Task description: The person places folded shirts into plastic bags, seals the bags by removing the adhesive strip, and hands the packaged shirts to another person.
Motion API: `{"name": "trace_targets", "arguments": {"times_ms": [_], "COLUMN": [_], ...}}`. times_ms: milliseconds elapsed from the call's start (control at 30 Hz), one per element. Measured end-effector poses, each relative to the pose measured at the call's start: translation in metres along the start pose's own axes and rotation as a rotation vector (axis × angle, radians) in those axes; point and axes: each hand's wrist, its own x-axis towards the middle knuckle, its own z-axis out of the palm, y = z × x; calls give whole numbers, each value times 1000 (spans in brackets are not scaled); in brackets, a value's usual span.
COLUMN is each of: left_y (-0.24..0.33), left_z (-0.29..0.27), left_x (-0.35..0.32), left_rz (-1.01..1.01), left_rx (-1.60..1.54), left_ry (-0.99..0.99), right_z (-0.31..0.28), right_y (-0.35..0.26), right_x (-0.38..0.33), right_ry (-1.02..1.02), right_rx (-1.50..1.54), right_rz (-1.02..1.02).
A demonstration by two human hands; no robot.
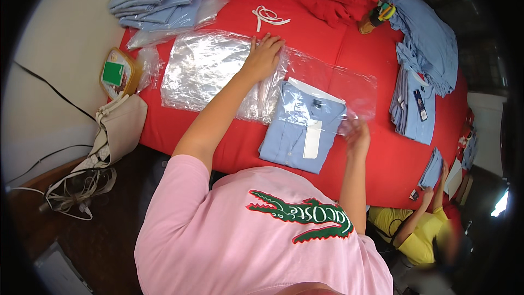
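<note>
The folded light-blue dress shirt (302, 125) is lying on the red cloth-covered table (376, 158), near the person's edge and slightly right of centre. Its far end, with the collar, is sitting inside the mouth of a clear rectangular plastic bag (338, 84); its near end is lying outside the bag.

The left hand (263, 54) is pressing flat, fingers spread, on a stack of clear plastic bags (204, 68) to the left of the shirt; it is grasping nothing. The right hand (357, 134) is blurring at the shirt's right edge beside the bag opening; whether it is pinching the film cannot be told.

Orientation: the shirt's long axis is running near-to-far, tilting slightly to the right at the far end. The collar is pointing far, the hem near.

Likely faults from here:
- The bag mouth could be catching on the shirt's right corner, because the film is lying slack there; the fold would be rumpling.
- The bag could be sliding away on the smooth cloth, because neither hand is clearly anchoring it.
- The loose bags under the left palm could be shifting and overlapping the shirt's left edge
</note>
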Motion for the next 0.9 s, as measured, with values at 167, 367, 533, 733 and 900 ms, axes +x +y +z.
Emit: {"name": "trace_targets", "arguments": {"times_ms": [167, 367, 533, 733, 900], "left_y": [-2, -9, -6, -20, -59], "left_z": [-7, -10, -12, 0, -17], "left_x": [17, -20, -21, -17, -6], "left_rz": [72, 217, 181, 196, 178], "left_rx": [36, 84, 92, 176, 349], "left_ry": [40, 88, 10, 18, 43], "right_z": [-8, -53, -78, -61, -34], "right_y": [-32, -43, -50, -58, -24], "right_x": [61, 43, -7, -27, -43], "right_ry": [61, 160, -11, -277, -313], "right_rx": [-340, -380, -470, -770, -703], "right_rz": [-82, -199, -88, 309, 85]}}
